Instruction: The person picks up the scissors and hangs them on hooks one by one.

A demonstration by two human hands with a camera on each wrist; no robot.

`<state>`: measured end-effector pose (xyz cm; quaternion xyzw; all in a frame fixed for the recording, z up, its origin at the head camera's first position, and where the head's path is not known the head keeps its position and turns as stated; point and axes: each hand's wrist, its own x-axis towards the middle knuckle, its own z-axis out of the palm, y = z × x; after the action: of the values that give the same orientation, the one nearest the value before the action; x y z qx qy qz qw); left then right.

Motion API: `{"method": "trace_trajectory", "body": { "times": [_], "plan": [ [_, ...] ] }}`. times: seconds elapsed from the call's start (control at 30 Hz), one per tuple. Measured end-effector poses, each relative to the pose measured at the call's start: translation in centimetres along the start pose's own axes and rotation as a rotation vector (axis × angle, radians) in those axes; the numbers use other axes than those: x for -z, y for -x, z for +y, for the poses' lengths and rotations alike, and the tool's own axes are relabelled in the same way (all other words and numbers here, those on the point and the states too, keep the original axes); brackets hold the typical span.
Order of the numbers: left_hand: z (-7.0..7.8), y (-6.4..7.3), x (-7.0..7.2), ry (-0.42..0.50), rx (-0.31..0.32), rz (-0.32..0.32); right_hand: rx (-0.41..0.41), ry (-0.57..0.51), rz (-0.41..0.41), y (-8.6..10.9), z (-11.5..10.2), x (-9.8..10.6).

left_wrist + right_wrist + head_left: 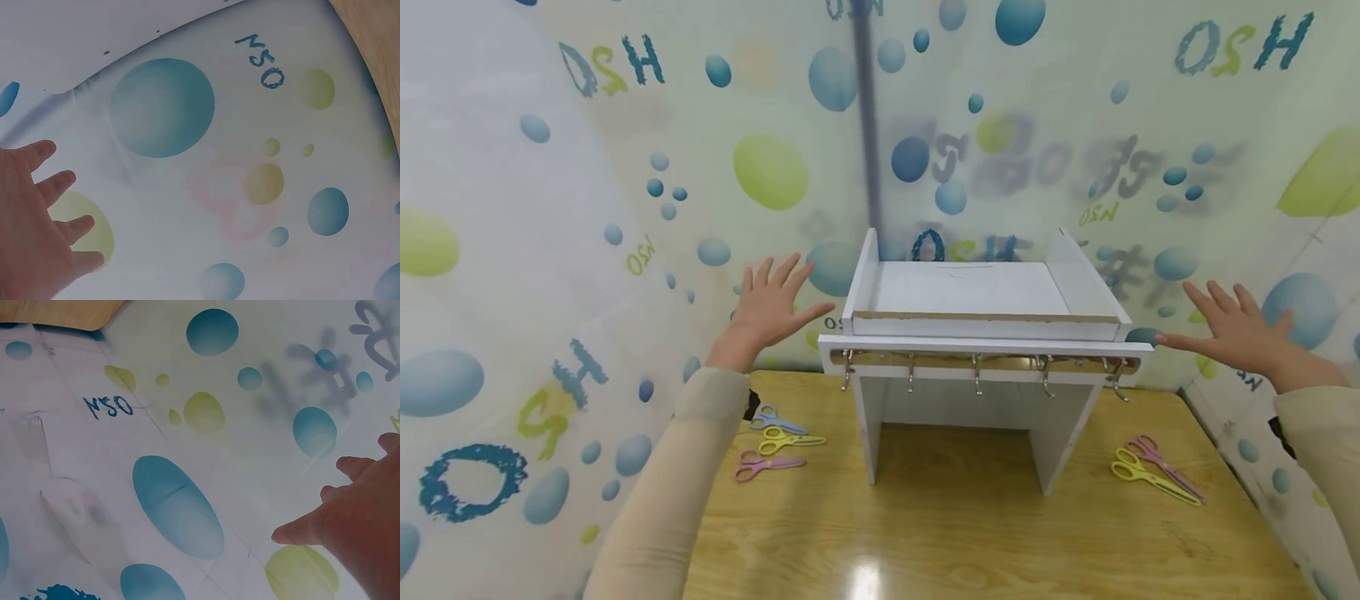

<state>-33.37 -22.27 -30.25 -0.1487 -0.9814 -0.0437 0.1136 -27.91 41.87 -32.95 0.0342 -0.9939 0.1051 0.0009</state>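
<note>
My left hand (767, 308) is raised left of a small white shelf stand (985, 329), fingers spread and holding nothing. On the other side my right hand (1240, 329) is held up likewise, fingers apart and thumb toward the stand. Metal hooks (977, 372) hang in a row along the stand's front rail. Below the left forearm lie blue scissors (778, 419), yellow scissors (792, 440) and pink scissors (770, 464). Right of the stand, a second yellow pair of scissors (1153, 476) lies against another pink pair of scissors (1167, 468).
Everything stands on a wooden table (970, 542). Patterned sheeting (775, 100) with coloured ovals and lettering rises behind and at both sides, close to the table's edges. The stand has raised side panels on top and an open space between its legs.
</note>
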Motion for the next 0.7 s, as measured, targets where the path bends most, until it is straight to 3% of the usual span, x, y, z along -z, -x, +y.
{"method": "trace_trajectory", "body": {
  "times": [0.33,0.7],
  "plan": [
    [1.1,0.3,1.6,0.045,-0.06,0.047,0.012,-0.007,-0.021,0.2,0.1,-0.4],
    [4.4,0.0,3.6,0.043,-0.24,0.13,0.04,-0.038,-0.033,1.0,0.3,-1.0]
  ]
}}
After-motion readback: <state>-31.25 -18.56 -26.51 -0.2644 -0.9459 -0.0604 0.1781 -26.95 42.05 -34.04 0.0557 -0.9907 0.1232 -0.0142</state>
